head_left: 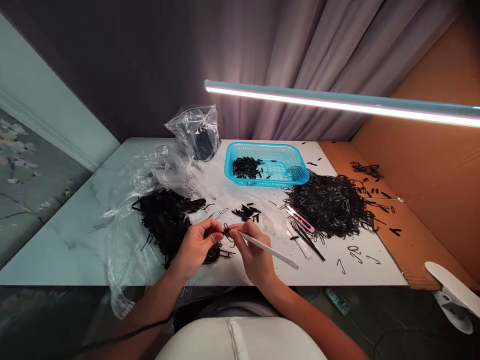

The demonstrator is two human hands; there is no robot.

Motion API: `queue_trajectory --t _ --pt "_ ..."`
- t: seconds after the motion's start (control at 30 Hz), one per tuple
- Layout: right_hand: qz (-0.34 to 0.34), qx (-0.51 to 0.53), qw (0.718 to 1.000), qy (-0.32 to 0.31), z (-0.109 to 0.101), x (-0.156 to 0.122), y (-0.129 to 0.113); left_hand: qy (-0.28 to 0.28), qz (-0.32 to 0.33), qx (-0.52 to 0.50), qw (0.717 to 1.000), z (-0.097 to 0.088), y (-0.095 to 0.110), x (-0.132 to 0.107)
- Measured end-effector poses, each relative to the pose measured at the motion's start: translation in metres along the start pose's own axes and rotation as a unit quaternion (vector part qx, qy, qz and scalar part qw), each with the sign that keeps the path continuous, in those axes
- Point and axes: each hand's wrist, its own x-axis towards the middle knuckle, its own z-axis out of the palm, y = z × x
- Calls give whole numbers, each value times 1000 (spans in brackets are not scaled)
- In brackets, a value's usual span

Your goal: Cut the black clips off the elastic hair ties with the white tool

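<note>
Black loop (226,228): one, small, centre of the frame, raised over the tabletop (56,250) between both hands. Left hand (197,246): fingers pinched narrow on the loop. Right hand (256,254): fingers closed on a white stick (279,256), tips just beside the loop; whether they grip it too, cannot tell. Handling, as judged: very light, thin, somewhat springy, easily dropped; best pinched near one end. Adjacent: black pile (165,220), left of centre; blue basket (266,183), upper centre; pink snips (303,221), right of centre.

The tube lamp (337,100) glares white — the floor (37,325) dim, picture edges stretched.
</note>
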Motion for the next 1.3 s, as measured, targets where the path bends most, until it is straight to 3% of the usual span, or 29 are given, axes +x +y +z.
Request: queue_trajectory --t 0.17,0.27,0.33,0.4,0.47,0.5,0.6,0.87,0.97,1.17,1.3 --pt "-27 -55 998 19 8 -2 3 -30 -77 -191 978 3 -4 1" --pt "-30 -54 998 23 8 -2 2 -47 -114 -236 964 4 -6 2" --pt "-11 -19 999 26 6 0 0 -25 -97 -192 976 4 -7 2" --pt "29 54 998 26 4 2 0 71 -25 -68 995 5 -6 1" --pt "68 132 989 22 3 4 0 165 68 85 980 5 -4 -3" --pt "78 161 984 20 4 5 1 186 102 144 967 5 -3 -5" --pt "78 191 978 20 6 4 2 159 130 209 956 3 -1 -12" --pt "88 169 982 -1 10 -2 -1 100 20 163 981 -6 4 -16" --pt "111 223 968 -25 10 -2 3 89 54 199 974 -12 8 -13" --pt "175 360 915 -51 7 -1 7 87 186 289 935 -21 10 -12" --pt "193 388 898 -69 3 -5 4 70 128 201 969 -26 4 -14"
